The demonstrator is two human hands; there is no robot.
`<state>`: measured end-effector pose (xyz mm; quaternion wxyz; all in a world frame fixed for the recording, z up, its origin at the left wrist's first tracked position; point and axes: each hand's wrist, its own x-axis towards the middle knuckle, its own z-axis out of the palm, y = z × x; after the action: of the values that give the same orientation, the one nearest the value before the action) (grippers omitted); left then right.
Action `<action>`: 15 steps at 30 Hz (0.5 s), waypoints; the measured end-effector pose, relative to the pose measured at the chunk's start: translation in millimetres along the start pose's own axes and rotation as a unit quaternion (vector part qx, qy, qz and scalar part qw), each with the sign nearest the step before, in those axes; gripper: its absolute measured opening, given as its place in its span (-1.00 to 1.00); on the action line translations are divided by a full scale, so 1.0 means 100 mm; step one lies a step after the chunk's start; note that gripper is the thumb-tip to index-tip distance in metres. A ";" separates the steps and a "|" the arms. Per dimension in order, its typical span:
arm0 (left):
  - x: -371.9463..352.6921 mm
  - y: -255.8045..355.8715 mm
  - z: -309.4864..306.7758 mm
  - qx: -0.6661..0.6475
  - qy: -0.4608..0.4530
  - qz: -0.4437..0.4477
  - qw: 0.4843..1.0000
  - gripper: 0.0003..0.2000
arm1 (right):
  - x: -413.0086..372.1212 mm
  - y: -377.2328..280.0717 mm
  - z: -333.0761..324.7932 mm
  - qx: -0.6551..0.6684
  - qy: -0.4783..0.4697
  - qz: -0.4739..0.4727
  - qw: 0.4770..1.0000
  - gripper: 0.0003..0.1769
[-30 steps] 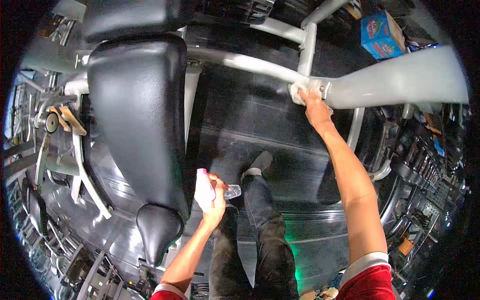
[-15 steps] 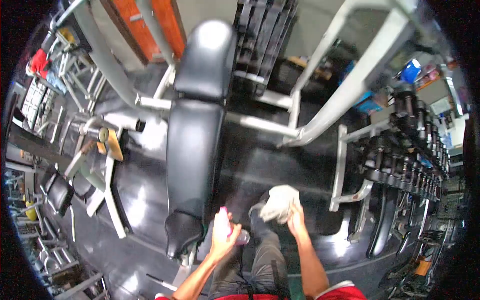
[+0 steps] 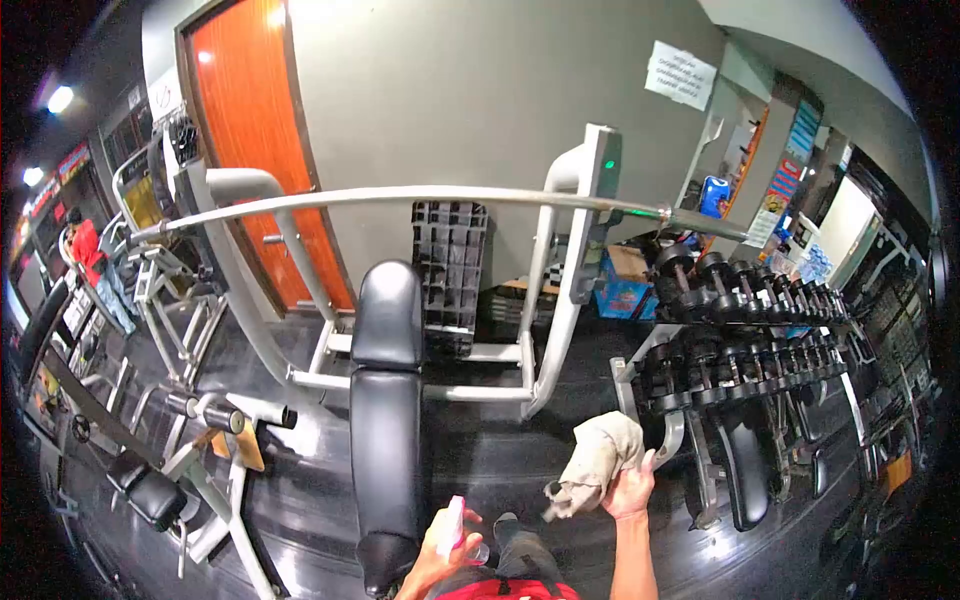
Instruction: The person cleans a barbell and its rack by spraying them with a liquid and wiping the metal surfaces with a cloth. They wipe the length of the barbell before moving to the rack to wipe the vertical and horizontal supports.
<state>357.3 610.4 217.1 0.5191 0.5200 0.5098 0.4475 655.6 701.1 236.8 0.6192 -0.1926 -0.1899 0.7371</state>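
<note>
In my left hand [image 3: 436, 552] is a spray bottle with a pink and white trigger head [image 3: 456, 522]; its clear body is mostly hidden by the fingers. A crumpled beige cloth [image 3: 603, 452] hangs from my right hand [image 3: 632, 490], which grips its right side. The padded black bench [image 3: 386, 425] stands just ahead and to the left of me, its backrest at the far end. Neither hand touches the bench.
A bare barbell [image 3: 420, 196] lies across the rack uprights [image 3: 578, 225] beyond the bench. Dumbbell racks [image 3: 745, 325] stand at the right, with another bench [image 3: 742, 470] below. Leg equipment [image 3: 215, 425] fills the left. A person in red [image 3: 87, 248] is far left.
The view has tipped up, bringing the barbell and wall into sight. My right hand has moved outward to the right with the cloth. My left hand still holds the spray bottle.
</note>
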 end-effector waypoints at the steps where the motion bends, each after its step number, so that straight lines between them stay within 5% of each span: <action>1: 0.00 0.10 0.01 -0.003 0.003 0.028 1.000 -0.59 | -0.01 -0.07 0.14 0.027 -0.008 -0.023 0.999 -0.21; 3: 0.04 0.18 0.00 0.007 -0.014 0.055 0.998 -0.57 | 0.02 -0.13 0.24 0.031 0.028 -0.063 0.997 -0.29; 5: 0.09 0.30 -0.03 0.008 -0.021 0.069 0.997 -0.55 | 0.06 -0.14 0.26 -0.122 0.123 -0.161 0.972 -0.39; 10: 0.32 0.46 -0.01 0.057 -0.009 0.123 0.991 -0.55 | 0.15 -0.14 0.22 -0.064 0.084 -0.111 0.988 -0.47; 15: 0.67 0.48 0.01 -0.044 0.038 0.096 0.994 -0.50 | 0.50 0.11 0.08 0.051 0.083 -0.109 0.989 -0.51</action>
<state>367.0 680.1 260.4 0.4760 0.5261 0.4569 0.5365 633.9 748.6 235.3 0.7187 -0.1995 -0.1200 0.6552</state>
